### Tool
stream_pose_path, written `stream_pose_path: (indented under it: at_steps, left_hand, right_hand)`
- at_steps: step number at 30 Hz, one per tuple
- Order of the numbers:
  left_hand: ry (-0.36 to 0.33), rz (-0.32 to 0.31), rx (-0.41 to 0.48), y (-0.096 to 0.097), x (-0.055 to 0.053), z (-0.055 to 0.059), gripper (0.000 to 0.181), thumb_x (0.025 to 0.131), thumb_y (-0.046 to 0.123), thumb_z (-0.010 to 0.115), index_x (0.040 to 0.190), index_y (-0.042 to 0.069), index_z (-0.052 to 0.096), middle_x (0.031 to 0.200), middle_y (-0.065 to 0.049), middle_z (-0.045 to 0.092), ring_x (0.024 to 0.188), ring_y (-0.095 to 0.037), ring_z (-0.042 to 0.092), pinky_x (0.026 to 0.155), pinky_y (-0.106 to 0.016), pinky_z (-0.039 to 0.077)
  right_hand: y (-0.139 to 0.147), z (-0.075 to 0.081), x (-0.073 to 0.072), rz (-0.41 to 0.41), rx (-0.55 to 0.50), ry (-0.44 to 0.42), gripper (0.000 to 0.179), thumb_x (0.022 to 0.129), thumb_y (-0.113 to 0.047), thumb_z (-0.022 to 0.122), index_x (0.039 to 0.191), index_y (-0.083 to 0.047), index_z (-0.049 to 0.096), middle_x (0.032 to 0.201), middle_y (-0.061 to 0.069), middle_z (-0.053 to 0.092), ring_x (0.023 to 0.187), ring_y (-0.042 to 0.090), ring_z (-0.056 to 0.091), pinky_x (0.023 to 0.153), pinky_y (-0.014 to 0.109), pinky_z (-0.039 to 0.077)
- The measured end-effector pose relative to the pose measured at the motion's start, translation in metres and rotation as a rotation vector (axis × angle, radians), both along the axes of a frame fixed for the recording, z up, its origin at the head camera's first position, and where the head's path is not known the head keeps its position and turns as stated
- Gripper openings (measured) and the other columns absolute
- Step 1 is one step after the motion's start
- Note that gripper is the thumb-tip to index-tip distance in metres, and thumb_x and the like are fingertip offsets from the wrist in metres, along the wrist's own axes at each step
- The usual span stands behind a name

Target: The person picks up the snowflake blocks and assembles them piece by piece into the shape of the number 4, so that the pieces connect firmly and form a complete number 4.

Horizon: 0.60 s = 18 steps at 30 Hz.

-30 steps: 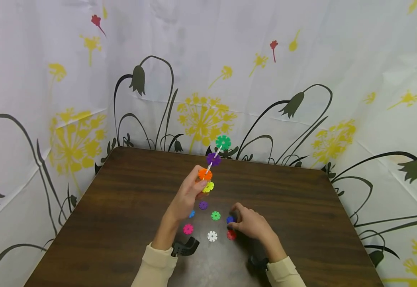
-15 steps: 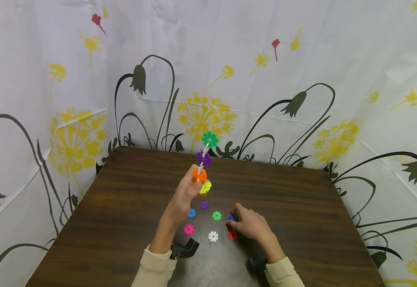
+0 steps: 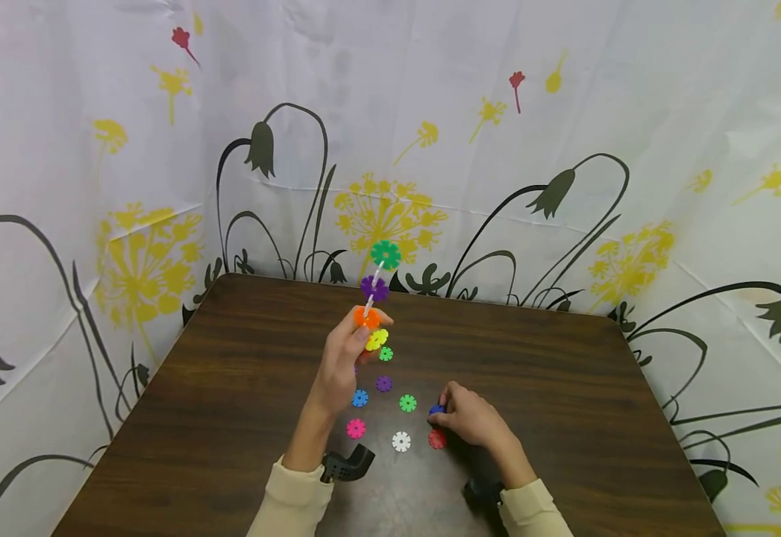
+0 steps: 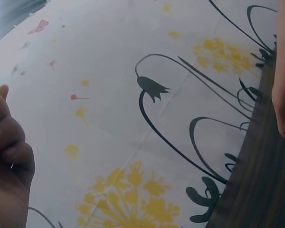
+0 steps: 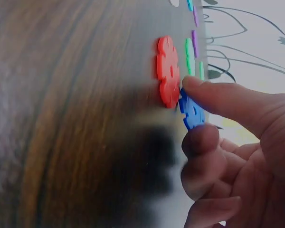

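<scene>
My left hand (image 3: 336, 369) grips the lower end of a chain of notched flower-shaped plastic discs, raised above the table. The chain shows a green disc (image 3: 386, 255) on top, a purple disc (image 3: 374, 288), an orange disc (image 3: 366, 317) and a yellow disc (image 3: 377, 340) by the thumb. White discs seen edge-on link the upper ones. Low over the table, my right hand (image 3: 474, 418) pinches a blue disc (image 5: 192, 113) by its edges between thumb and finger. A red disc (image 5: 168, 71) lies flat right beside it.
Loose discs lie on the brown wooden table (image 3: 551, 373) between the hands: white (image 3: 400, 441), pink (image 3: 356, 428), light blue (image 3: 359, 398), purple (image 3: 384, 383), green (image 3: 408, 403) and another green (image 3: 386, 353). A flower-printed curtain (image 3: 471, 171) hangs behind the table.
My left hand has carried the chain left and slightly up, tilting it more upright and uncovering a green disc on the table. The right hand has stayed at the blue disc.
</scene>
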State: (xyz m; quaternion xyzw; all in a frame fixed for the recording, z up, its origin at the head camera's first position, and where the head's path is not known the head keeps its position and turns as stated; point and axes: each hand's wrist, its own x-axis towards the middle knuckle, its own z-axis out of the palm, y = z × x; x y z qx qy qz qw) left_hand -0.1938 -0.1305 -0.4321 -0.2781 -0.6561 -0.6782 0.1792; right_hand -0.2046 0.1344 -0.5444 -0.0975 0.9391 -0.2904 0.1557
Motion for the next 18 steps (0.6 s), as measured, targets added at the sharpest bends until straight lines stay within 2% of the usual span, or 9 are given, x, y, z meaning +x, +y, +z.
stream_pose_path:
  at_steps: [4,9,14,18]
  left_hand:
    - [-0.005,0.05,0.022,0.003,-0.004,-0.003,0.036,0.109,0.015,0.033,0.111,-0.005,0.063,0.077,-0.009,0.046,0.062,-0.012,0.042,0.056,-0.025,0.038]
    - [-0.019,0.035,0.027,0.006,-0.006,-0.006,0.033,0.108,0.016,0.035,0.112,-0.003,0.061,0.08,-0.009,0.048,0.066,-0.013,0.044,0.061,-0.025,0.039]
    - [0.001,0.01,0.014,0.01,-0.007,-0.009,0.028,0.108,0.013,0.035,0.117,-0.004,0.056,0.084,-0.01,0.049,0.07,-0.018,0.045,0.065,-0.025,0.041]
    - [-0.023,-0.001,0.011,0.012,-0.009,-0.011,0.024,0.109,0.014,0.036,0.118,-0.005,0.048,0.086,-0.008,0.047,0.071,-0.022,0.046,0.067,-0.023,0.042]
  right_hand:
    - [0.006,0.0,-0.001,0.023,-0.087,-0.027,0.025,0.1,-0.026,0.078,0.102,-0.01,0.059,0.075,-0.001,0.064,0.062,0.016,0.057,0.055,0.034,0.048]
    - [0.011,0.006,-0.004,0.095,-0.28,-0.085,0.017,0.106,-0.018,0.069,0.1,-0.004,0.061,0.07,0.003,0.063,0.054,0.015,0.056,0.051,0.034,0.052]
    - [0.009,0.029,-0.005,0.118,-0.476,-0.105,0.021,0.107,-0.023,0.069,0.103,-0.003,0.064,0.071,0.008,0.065,0.054,0.016,0.057,0.055,0.038,0.057]
    - [0.006,0.052,-0.003,0.136,-0.579,-0.06,0.024,0.109,-0.03,0.067,0.105,-0.007,0.065,0.074,0.015,0.066,0.056,0.029,0.06,0.057,0.042,0.059]
